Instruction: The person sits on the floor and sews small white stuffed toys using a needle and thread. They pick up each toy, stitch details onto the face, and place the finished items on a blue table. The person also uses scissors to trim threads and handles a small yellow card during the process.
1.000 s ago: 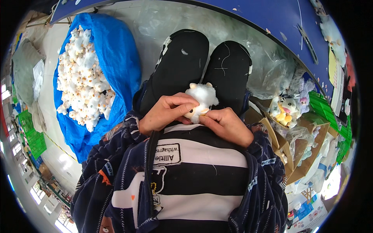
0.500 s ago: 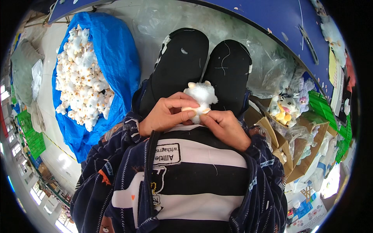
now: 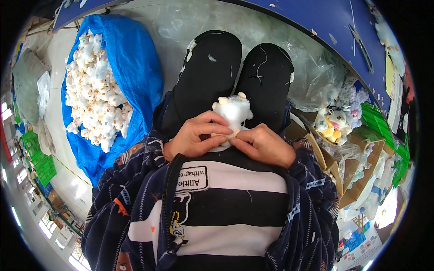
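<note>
A small white plush toy (image 3: 234, 109) with cream-coloured nubs is held over my lap, between my knees. My left hand (image 3: 200, 134) pinches its near end from the left, fingers and thumb closed on it. From the right, my right hand (image 3: 262, 143) grips the same end with thumb and forefinger, the tips of both hands nearly meeting. The part of the toy between the fingertips is mostly hidden.
To the left stands a blue sack (image 3: 135, 58) with a heap of small white plush pieces (image 3: 97, 90). A blue table (image 3: 334, 27) carrying a cutter knife (image 3: 360, 47) curves across the upper right. Cardboard boxes (image 3: 361, 176) with plush toys and a green crate (image 3: 384, 128) are at right.
My right hand has turned and shifted slightly right, its fingers curling more over the toy's near end. The left hand's fingers have moved a little down along the toy.
</note>
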A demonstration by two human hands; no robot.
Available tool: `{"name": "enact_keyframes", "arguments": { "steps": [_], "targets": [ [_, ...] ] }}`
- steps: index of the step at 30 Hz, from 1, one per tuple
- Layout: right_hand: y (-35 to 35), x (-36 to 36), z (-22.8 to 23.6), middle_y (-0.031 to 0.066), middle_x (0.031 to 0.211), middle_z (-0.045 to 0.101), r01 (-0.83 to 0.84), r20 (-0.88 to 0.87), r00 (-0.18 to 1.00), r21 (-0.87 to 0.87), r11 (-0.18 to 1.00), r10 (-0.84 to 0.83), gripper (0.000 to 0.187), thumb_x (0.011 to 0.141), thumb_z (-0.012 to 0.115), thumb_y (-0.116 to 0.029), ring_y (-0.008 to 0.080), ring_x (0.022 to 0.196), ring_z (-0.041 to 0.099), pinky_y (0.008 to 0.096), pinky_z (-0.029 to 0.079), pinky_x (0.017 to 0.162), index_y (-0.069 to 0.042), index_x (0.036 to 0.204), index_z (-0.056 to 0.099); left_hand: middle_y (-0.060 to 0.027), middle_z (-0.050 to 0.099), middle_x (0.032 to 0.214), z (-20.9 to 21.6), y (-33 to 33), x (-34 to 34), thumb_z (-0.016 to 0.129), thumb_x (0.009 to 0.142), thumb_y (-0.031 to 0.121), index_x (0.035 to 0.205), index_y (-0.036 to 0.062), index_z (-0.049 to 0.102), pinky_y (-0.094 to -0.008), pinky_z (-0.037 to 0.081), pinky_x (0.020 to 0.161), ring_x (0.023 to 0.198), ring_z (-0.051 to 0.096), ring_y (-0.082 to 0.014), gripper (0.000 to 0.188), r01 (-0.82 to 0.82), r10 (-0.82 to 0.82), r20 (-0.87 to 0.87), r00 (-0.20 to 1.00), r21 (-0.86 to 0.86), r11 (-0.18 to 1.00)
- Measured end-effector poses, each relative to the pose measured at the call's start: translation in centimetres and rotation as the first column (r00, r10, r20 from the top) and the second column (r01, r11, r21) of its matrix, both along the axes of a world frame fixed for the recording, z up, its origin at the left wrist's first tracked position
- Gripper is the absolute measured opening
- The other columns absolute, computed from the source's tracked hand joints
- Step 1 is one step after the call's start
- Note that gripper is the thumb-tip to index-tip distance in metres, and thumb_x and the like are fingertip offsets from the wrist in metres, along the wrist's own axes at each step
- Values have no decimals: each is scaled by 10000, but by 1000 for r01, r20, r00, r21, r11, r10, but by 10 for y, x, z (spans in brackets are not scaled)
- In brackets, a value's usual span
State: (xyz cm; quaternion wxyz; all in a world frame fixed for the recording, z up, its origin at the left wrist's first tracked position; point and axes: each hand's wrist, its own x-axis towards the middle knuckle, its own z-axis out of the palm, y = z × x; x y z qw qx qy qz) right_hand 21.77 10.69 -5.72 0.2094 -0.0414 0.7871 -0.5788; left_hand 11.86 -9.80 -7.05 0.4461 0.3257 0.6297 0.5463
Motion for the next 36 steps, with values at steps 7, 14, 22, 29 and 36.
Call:
{"name": "enact_keyframes", "arguments": {
  "steps": [7,14,22,29,36],
  "targets": [
    [9,-2,-12,186,636,584,-123,67,989,-124,985,132,191,882,602,-171,333,553,581,372,446,527,-9,794,653,-85,553,1067,-1,-1,0,680,822,14,1048,46,689,-241,465,761,904,572,-149,229,73,-73,24,997,-3,997],
    [5,4,-24,164,621,576,39,138,990,-245,969,-5,198,881,614,-187,267,508,552,329,435,516,0,825,650,-83,542,1100,-9,3,-2,628,868,46,1056,21,673,-229,509,704,904,597,-150,195,-24,24,62,998,9,1000],
    [2,4,11,31,729,653,710,-35,692,-145,689,-721,301,803,711,-95,13,581,478,185,407,503,10,1064,604,-139,603,1075,22,41,-16,422,1003,199,1270,15,503,-230,551,747,859,661,-172,334,-304,309,703,641,-137,943],
    [2,3,29,18,940,625,725,-226,633,-164,669,-741,401,773,732,-22,-2,648,436,150,364,543,2,1141,574,-125,512,1228,48,51,-19,406,994,134,1256,41,509,-263,550,740,936,645,-209,296,-295,203,494,846,115,949],
    [-2,-1,39,33,919,617,724,-311,634,-84,685,-708,384,756,729,-10,20,581,403,174,350,501,-14,1120,609,-72,489,1132,47,46,-20,591,895,55,1095,0,573,-224,563,698,870,648,-153,208,-330,274,256,927,208,921]
  ]
}}
